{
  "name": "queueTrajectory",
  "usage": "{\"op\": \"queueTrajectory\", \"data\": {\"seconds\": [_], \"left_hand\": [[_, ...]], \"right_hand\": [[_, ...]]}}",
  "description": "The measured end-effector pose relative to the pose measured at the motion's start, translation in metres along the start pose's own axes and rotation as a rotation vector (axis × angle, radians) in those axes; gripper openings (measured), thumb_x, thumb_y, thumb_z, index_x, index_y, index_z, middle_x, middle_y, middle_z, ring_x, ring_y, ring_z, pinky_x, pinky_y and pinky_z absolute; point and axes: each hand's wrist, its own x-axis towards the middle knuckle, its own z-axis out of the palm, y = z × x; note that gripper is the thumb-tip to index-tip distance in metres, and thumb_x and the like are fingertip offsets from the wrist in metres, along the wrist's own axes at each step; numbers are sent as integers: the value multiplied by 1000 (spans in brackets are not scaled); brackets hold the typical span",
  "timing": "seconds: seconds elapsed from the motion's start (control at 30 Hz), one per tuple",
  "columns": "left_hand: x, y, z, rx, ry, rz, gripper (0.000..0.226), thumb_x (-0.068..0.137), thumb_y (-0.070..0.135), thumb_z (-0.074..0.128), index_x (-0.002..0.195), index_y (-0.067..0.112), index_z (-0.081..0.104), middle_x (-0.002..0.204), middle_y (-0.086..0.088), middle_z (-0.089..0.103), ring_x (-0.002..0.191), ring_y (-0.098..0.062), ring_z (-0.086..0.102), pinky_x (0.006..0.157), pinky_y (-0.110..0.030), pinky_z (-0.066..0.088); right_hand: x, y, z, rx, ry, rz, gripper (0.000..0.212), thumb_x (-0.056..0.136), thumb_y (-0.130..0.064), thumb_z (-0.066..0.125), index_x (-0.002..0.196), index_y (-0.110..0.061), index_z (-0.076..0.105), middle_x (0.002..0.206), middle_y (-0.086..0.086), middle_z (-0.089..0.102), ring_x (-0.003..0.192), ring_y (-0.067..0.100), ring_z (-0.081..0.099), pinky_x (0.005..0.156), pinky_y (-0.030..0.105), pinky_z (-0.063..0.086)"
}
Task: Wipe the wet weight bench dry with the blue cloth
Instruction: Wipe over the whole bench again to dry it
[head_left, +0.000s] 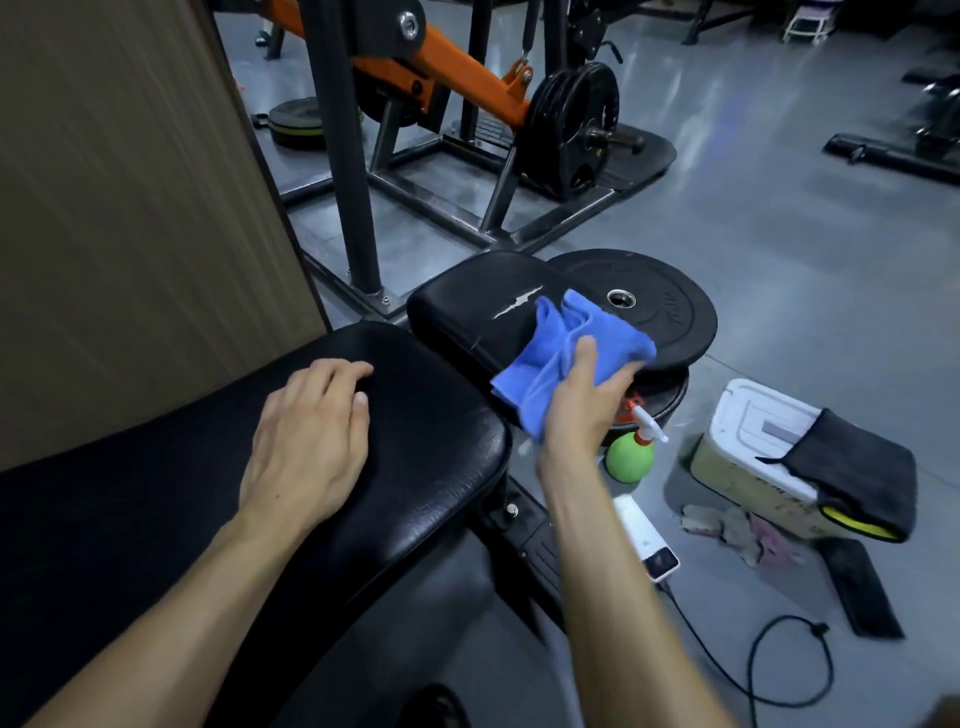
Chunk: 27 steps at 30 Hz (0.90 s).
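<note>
The black weight bench has a long back pad (426, 467) in the lower left and a smaller seat pad (467, 306) beyond it, with a torn white crack on top. My left hand (306, 441) rests flat on the back pad, fingers relaxed. My right hand (587, 400) holds the crumpled blue cloth (571, 348) at the right edge of the seat pad, thumb up over the folds. Part of the cloth hangs past the pad over a weight plate.
Black weight plates (670, 306) are stacked right of the seat pad. A green spray bottle (631, 454), a white box (753, 447) with a dark cloth (857, 467), a white device with a cable (649, 540) and rags lie on the floor. An orange-and-black machine (457, 73) stands behind.
</note>
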Motion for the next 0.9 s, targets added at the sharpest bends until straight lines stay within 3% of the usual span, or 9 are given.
{"op": "queueTrajectory", "data": {"seconds": [0.17, 0.23, 0.33, 0.43, 0.57, 0.63, 0.73, 0.83, 0.9], "left_hand": [[2, -3, 1, 4, -1, 17, 35, 103, 27, 36, 128, 20, 59, 125, 1, 57, 114, -24, 55, 97, -45, 43], [2, -5, 2, 1, -1, 20, 38, 102, 28, 34, 127, 20, 60, 126, 1, 57, 115, -25, 55, 97, -46, 43], [2, -4, 2, 1, 11, 22, 39, 100, 30, 33, 126, 19, 61, 124, 1, 58, 113, -26, 55, 96, -46, 43], [0, -2, 0, 7, 3, 32, 41, 99, 32, 32, 124, 19, 61, 122, 1, 58, 110, -26, 55, 96, -45, 43], [-1, 0, -4, 2, -14, 11, 42, 98, 32, 32, 123, 19, 63, 121, 2, 59, 109, -24, 57, 96, -43, 44], [0, 0, -4, -4, -14, -3, 42, 98, 33, 32, 123, 21, 63, 122, 4, 59, 110, -22, 57, 96, -42, 44], [3, -2, -3, -8, -36, -11, 41, 98, 32, 35, 126, 23, 62, 124, 8, 57, 114, -18, 54, 99, -40, 42], [3, -4, 0, -17, -39, -12, 41, 99, 33, 34, 129, 26, 61, 129, 13, 55, 121, -12, 50, 104, -35, 37], [5, -6, 1, -34, -49, -17, 42, 100, 35, 33, 131, 28, 60, 131, 16, 53, 124, -8, 47, 107, -32, 32]], "right_hand": [[-56, 22, -3, -152, -135, -44, 104, 91, -29, 67, 158, -14, -11, 168, -1, -6, 153, 11, 1, 122, 29, 9], [-23, 10, -3, -202, -144, 12, 104, 89, -31, 69, 158, -8, -6, 166, 9, 5, 152, 21, 14, 121, 33, 18], [41, -29, -5, -353, -108, 98, 90, 82, -41, 69, 151, -6, 23, 148, 17, 44, 127, 33, 51, 104, 40, 43], [55, -51, -9, -511, -157, 28, 72, 81, -43, 64, 140, -8, 41, 136, 14, 55, 120, 33, 57, 97, 39, 48], [18, -27, -22, -582, -228, -146, 93, 92, -40, 59, 158, -10, 1, 162, 14, 17, 143, 32, 32, 110, 44, 32], [26, -27, -23, -628, -267, -117, 99, 90, -43, 61, 158, -12, -4, 161, 16, 16, 140, 35, 34, 105, 43, 34], [72, -46, -11, -786, -276, -67, 93, 86, -51, 64, 153, -7, 17, 148, 22, 37, 125, 40, 49, 98, 42, 40], [113, -62, 3, -1003, -348, -185, 66, 83, -56, 59, 130, -9, 51, 130, 17, 60, 114, 37, 58, 88, 40, 45], [132, -70, 23, -1106, -395, -262, 58, 86, -55, 53, 120, -8, 56, 123, 17, 63, 110, 38, 59, 81, 38, 42]]}}
